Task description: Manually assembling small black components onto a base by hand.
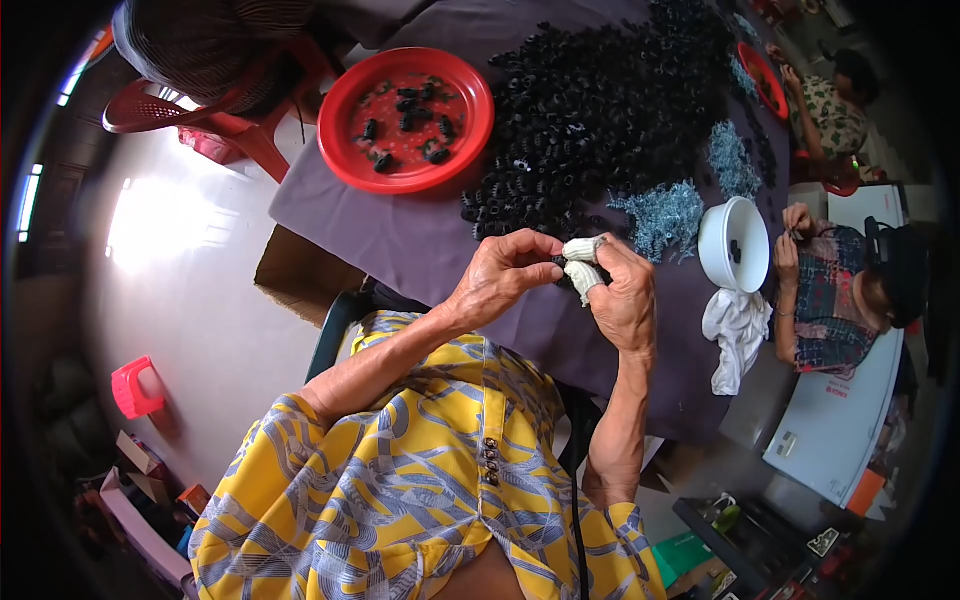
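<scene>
My left hand (503, 277) and my right hand (622, 298) meet above the purple-covered table (400, 235). Between their fingertips they pinch a small black part (562, 272), mostly hidden. White tape wraps the thumb and forefinger of my right hand. Just beyond the hands lies a large heap of small black ring-shaped parts (590, 110). Piles of small grey-blue metal springs (665, 215) lie to the right of it.
A red plate (340, 150) holding several black parts sits at the far left of the table. A white bowl (733, 243) and a white cloth (738, 335) lie at right. Other people sit at the right side. A red plastic chair (215, 125) stands at upper left.
</scene>
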{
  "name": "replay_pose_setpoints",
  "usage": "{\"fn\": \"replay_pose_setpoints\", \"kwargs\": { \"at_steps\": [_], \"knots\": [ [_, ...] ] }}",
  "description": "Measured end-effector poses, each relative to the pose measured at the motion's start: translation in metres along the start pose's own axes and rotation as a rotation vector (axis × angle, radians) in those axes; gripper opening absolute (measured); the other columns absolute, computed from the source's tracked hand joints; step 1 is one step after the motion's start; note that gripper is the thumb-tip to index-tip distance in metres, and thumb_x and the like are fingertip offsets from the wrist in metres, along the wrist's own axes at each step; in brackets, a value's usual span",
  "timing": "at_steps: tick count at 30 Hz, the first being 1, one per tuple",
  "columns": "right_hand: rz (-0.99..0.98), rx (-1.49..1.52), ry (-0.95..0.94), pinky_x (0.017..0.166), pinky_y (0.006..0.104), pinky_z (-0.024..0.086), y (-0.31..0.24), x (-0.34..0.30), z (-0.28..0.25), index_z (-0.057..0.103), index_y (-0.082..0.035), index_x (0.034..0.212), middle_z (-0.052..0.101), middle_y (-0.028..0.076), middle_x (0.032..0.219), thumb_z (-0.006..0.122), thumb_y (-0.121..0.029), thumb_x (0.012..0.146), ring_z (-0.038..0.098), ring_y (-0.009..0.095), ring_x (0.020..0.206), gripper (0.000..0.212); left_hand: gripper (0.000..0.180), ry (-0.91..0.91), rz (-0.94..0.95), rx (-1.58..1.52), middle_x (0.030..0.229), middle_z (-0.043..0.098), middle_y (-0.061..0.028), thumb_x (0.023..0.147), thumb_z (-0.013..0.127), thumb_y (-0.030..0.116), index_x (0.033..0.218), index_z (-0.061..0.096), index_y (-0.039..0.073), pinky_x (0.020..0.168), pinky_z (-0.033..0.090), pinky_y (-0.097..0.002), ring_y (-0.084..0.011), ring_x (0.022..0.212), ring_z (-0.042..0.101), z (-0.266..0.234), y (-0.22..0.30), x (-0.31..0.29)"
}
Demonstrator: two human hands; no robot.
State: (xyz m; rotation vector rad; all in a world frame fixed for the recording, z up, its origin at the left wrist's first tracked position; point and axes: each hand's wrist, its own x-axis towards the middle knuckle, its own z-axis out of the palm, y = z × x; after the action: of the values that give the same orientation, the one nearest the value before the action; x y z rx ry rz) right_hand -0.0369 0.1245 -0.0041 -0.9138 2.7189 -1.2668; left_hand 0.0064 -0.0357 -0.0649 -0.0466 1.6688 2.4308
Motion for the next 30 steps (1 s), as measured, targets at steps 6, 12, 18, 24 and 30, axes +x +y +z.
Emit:
{"fn": "replay_pose_setpoints", "kwargs": {
  "at_steps": [6,12,18,24,30],
  "knots": [
    [0.162,0.104,0.037,0.065,0.0306,0.049,-0.007,-0.004,-0.005,0.064,0.0,0.093,0.065,0.011,0.084,0.066,0.004,0.072,0.063,0.024,0.074,0.022,0.022,-0.006,0.001,-0.049,0.087,0.064,-0.0004,0.083,0.066,0.009,0.103,0.063,0.0,0.076,0.046,-0.0228,-0.0064,0.082,0.055,0.0,0.007,-0.002],
    [0.015,0.047,0.04,0.066,0.0289,0.049,-0.001,-0.011,-0.004,0.064,0.001,0.092,0.065,0.01,0.085,0.064,0.005,0.073,0.063,0.022,0.074,0.02,0.022,-0.016,-0.072,-0.122,0.084,0.062,-0.0009,0.081,0.067,0.009,0.101,0.063,0.0,0.073,0.046,-0.0227,-0.0074,0.077,0.055,-0.004,0.003,-0.006],
    [0.145,-0.076,0.076,0.064,0.0294,0.047,0.045,-0.019,-0.01,0.063,0.003,0.092,0.064,0.012,0.083,0.062,0.002,0.076,0.062,0.022,0.071,0.015,0.019,-0.063,-0.213,-0.136,0.08,0.062,-0.0014,0.081,0.068,0.011,0.097,0.063,0.002,0.075,0.046,-0.0246,-0.0095,0.076,0.057,-0.015,-0.011,-0.012],
    [0.118,-0.371,0.107,0.074,0.0377,0.047,0.082,-0.015,0.001,0.06,0.003,0.095,0.06,0.015,0.093,0.056,0.004,0.073,0.058,0.033,0.082,0.022,0.014,-0.304,-0.405,-0.142,0.086,0.063,-0.001,0.082,0.067,0.008,0.095,0.064,0.004,0.078,0.046,-0.0229,-0.0087,0.08,0.058,-0.028,-0.027,-0.01],
    [-0.03,-0.507,0.056,0.084,0.0406,0.041,0.09,0.011,0.02,0.062,0.0,0.099,0.058,0.012,0.096,0.053,0.006,0.069,0.052,0.031,0.093,0.031,0.015,-0.387,-0.422,-0.47,0.094,0.063,-0.0113,0.084,0.064,0.003,0.098,0.061,-0.001,0.083,0.051,-0.0331,-0.0199,0.09,0.061,-0.046,-0.045,0.003]
  ]
}}
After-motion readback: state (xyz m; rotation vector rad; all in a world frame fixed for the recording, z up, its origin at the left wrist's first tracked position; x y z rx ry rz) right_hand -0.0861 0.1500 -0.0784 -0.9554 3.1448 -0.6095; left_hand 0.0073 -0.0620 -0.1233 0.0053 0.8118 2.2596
